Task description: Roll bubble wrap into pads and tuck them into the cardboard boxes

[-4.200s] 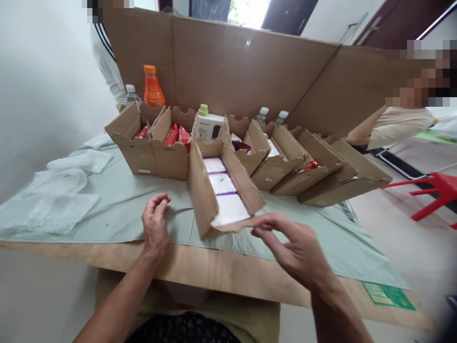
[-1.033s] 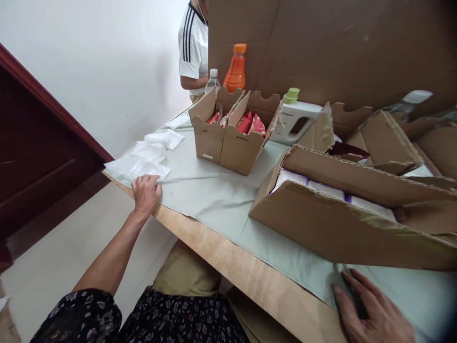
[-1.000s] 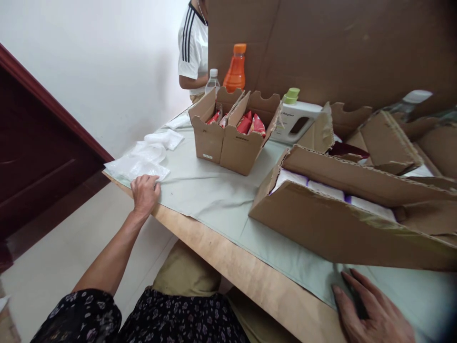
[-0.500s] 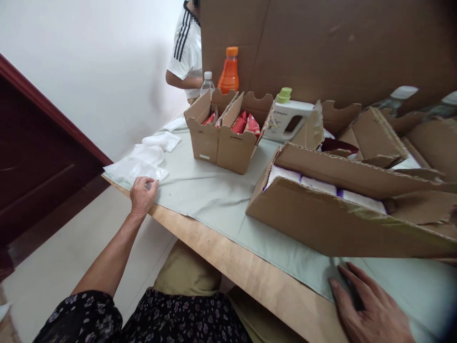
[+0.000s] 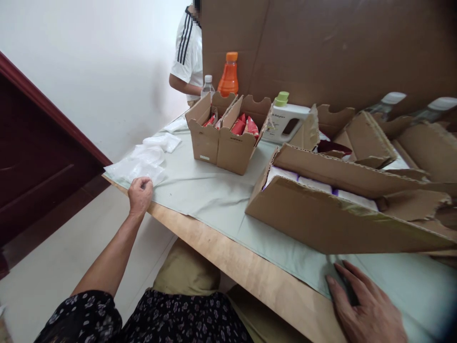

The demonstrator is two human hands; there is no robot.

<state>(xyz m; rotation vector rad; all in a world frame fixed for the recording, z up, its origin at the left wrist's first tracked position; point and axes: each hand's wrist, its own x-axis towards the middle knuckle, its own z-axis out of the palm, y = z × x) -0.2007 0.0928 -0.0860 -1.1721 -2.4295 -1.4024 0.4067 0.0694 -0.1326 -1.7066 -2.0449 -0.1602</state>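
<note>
My left hand [image 5: 140, 196] is at the table's front left edge, its fingers curled into a pinch at the near edge of a clear plastic bag [image 5: 141, 164]. The bag lies flat with others in a loose, crinkled spread. My right hand [image 5: 366, 305] rests on the pale green cloth [image 5: 210, 202] at the front right, fingers stretched and apart, holding nothing. Just beyond it stands a long open cardboard box [image 5: 303, 216] with several white and purple packs [image 5: 316, 185] inside.
Two small cardboard boxes [image 5: 203, 143] hold red packets [image 5: 239, 125]. Behind them stand an orange bottle [image 5: 228, 78] and a clear bottle [image 5: 207, 86]. A white jug [image 5: 285, 119] with a green cap and more cardboard boxes [image 5: 371, 138] sit farther right. A person [image 5: 187, 52] stands beyond the table.
My left hand has shifted slightly left, and the bag's near edge with it. My right hand stays flat on the cloth. The view has turned a little.
</note>
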